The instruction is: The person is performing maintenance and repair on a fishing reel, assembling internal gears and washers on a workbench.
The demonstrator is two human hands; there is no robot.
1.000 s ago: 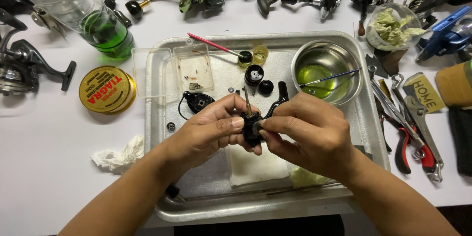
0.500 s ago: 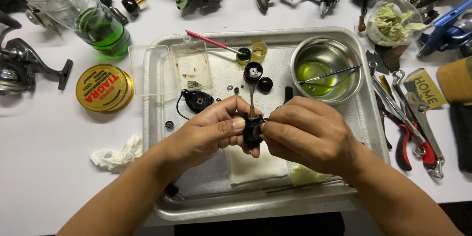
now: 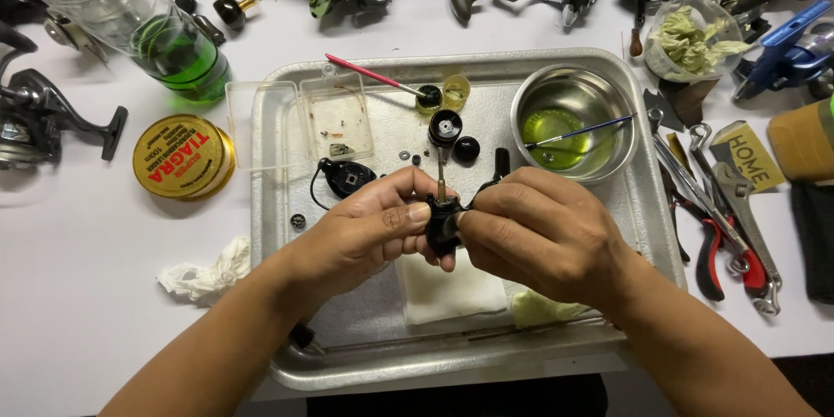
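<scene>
My left hand (image 3: 369,226) + right hand (image 3: 539,230) both pinched on black reel part (image 3: 443,226), fingers curled, palms facing in, over metal tray (image 3: 287,313), wrists low.

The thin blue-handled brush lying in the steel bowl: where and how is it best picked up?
Grip the brush by its upper handle end, which juts past the bowl rim on the right. Come from the right and above; the tip sits in green liquid, so only the handle is probably clean and free.
</scene>
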